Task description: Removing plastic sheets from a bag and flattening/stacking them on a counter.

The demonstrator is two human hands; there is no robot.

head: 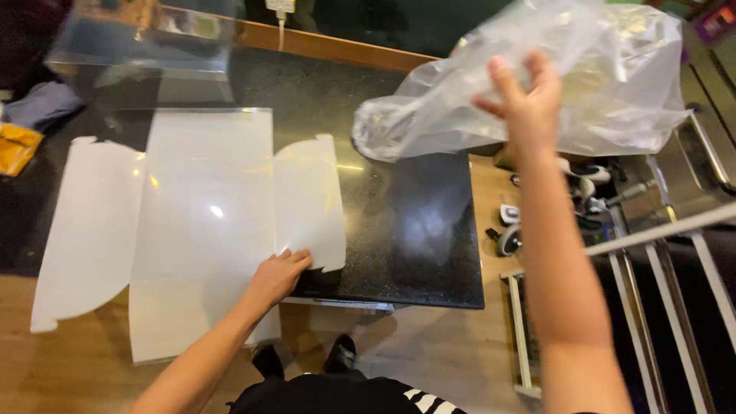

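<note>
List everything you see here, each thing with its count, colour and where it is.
flat plastic sheet: one, translucent white, spread on the table's left part
plastic bag: one, clear, held up at upper right
table: one, black speckled top
clear box: one, transparent, far left corner
orange packet: one, left edge
caster wheels: a few, black and white, floor at right
metal rack: one, white, lower right
left hand: pressing the sheet
right hand: gripping the bag

A crumpled clear plastic bag (pixel 537 84) hangs lifted above the flat translucent plastic sheet (pixel 207 222) on the table.
</note>
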